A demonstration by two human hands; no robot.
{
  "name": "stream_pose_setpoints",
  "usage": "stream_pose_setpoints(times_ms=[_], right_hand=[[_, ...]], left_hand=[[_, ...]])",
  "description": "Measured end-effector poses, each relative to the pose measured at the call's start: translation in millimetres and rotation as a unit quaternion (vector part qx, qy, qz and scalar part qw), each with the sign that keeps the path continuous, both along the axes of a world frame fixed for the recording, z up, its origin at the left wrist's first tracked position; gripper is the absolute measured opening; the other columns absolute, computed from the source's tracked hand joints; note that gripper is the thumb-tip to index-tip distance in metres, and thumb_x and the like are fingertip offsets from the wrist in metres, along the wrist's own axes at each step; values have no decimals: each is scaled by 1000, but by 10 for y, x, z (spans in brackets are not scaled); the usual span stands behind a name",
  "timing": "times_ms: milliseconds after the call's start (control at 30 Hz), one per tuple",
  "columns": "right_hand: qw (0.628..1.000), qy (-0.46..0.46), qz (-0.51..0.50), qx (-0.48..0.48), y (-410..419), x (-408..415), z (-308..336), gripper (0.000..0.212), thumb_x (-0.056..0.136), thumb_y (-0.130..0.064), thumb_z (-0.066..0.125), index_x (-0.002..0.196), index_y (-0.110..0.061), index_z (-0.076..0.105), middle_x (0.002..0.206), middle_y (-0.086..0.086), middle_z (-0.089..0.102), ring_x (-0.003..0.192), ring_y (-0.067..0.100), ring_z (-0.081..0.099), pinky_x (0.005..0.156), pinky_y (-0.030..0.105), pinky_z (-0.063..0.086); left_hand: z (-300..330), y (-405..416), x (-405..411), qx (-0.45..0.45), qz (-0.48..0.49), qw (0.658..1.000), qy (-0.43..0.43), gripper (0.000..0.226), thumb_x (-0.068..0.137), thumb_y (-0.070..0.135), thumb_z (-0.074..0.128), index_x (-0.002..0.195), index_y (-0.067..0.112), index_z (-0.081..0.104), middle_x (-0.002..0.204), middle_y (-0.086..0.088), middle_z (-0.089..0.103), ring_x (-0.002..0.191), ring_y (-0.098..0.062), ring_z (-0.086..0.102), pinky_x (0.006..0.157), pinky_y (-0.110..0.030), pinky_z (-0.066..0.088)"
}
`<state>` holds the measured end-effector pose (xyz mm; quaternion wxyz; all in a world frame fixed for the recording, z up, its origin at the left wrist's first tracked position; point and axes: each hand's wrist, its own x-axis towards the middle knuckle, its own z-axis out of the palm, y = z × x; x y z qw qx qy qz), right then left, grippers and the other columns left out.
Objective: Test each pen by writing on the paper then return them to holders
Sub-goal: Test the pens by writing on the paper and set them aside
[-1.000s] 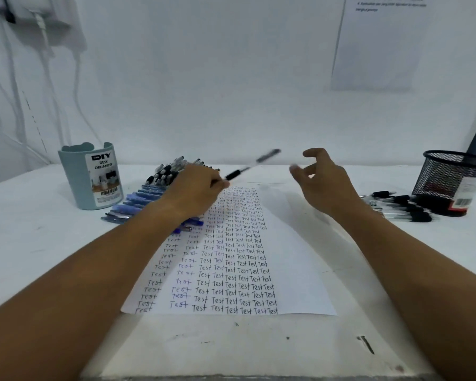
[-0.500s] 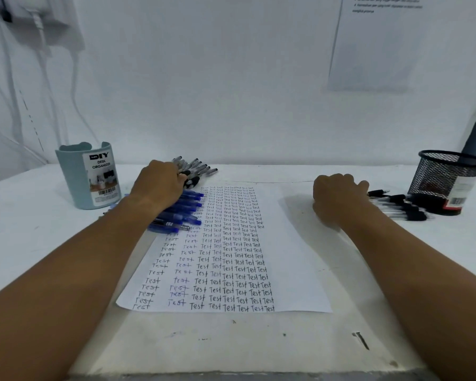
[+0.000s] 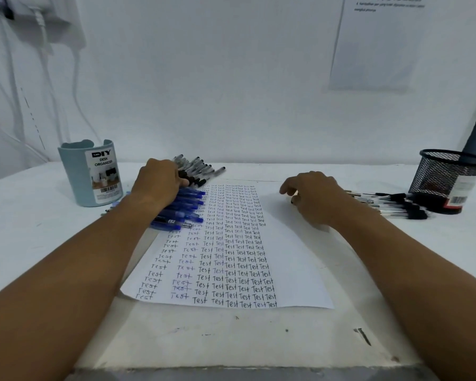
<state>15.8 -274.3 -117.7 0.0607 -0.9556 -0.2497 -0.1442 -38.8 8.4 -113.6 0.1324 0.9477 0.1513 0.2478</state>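
Since a second ago, when the left hand [image 3: 160, 185] held a black pen aloft, that pen is down among the clear-barrelled pens [image 3: 197, 167]; testing of it looks finished, next pen due; left hand now rests fingers-down on the pile, over blue pens [image 3: 184, 207] at its 5 o'clock, whether it pinches one I cannot tell; right hand [image 3: 312, 198] has lifted off the paper [image 3: 291, 257], fingers loosely curled, a dark tip showing beneath, grip unclear; black-capped pens [image 3: 396, 206] at its 3 o'clock, mesh holder [image 3: 448, 177] beyond, blue organiser [image 3: 90, 174] far at 9.
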Motion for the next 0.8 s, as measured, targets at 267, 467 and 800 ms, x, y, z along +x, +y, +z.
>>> stream_pose_setpoints(times_ms=[267,467,800], right_hand=[[992,-28,-85,-84,-82,28,-46,27,95,-14,47,116,-23,61,118,2,57,115,26,46,82,37,27],[993,-29,-78,-87,-47,11,-47,25,96,-16,44,117,-23,57,119,2,56,116,26,44,84,38,27],[996,-21,-45,-76,-12,-9,-47,28,98,-14,40,121,-22,54,122,3,54,117,27,42,90,41,31]], left_hand=[[-54,43,39,-25,-40,999,-23,10,91,11,65,84,5,70,80,-5,71,60,-4,55,51,-17,36],[33,-90,116,7,-85,996,-7,18,87,31,70,87,13,70,78,-1,63,70,-12,57,63,-24,43],[95,-279,464,157,-48,980,108,18,86,19,68,97,5,70,96,-12,68,87,-24,62,81,-33,52]])
